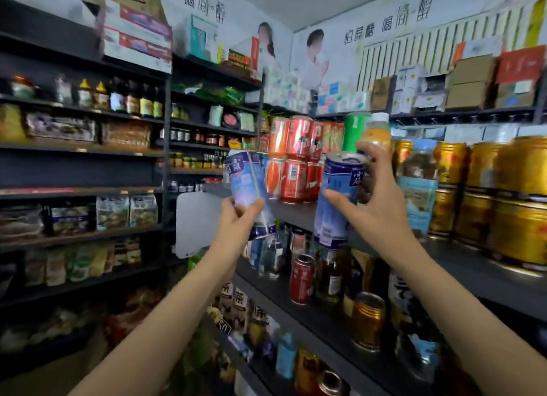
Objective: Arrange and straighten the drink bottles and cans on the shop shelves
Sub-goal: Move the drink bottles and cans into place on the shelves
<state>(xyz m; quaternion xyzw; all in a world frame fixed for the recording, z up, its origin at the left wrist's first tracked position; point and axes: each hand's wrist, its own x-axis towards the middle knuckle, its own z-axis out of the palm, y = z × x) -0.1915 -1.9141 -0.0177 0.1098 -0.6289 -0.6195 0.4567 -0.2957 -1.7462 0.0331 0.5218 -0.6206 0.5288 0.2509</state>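
Right in the middle of the frame, two tall blue and white drink cans are held up in front of the dark shop shelf (296, 212). The left hand (239, 218) has its fingers curled round the bottom of the left blue and white can (247, 188), which leans over to the left. The right hand (376, 200) grips the right blue and white can (340, 197), thumb on the front and fingers round the back near the top. This can leans a little too, and its silver top shows. The two cans are near each other but do not touch.

Just behind them, red drink cans (296, 159) are stacked two high on the shelf. A green bottle (353, 129) and an orange juice bottle with a white cap (377, 132) stand above the right hand. Shiny gold cans (503, 194) fill the right side of the frame in two rows. Lower down in the middle, one red can (301, 278) and one gold can (368, 320) stand among dark bottles on the next shelf.
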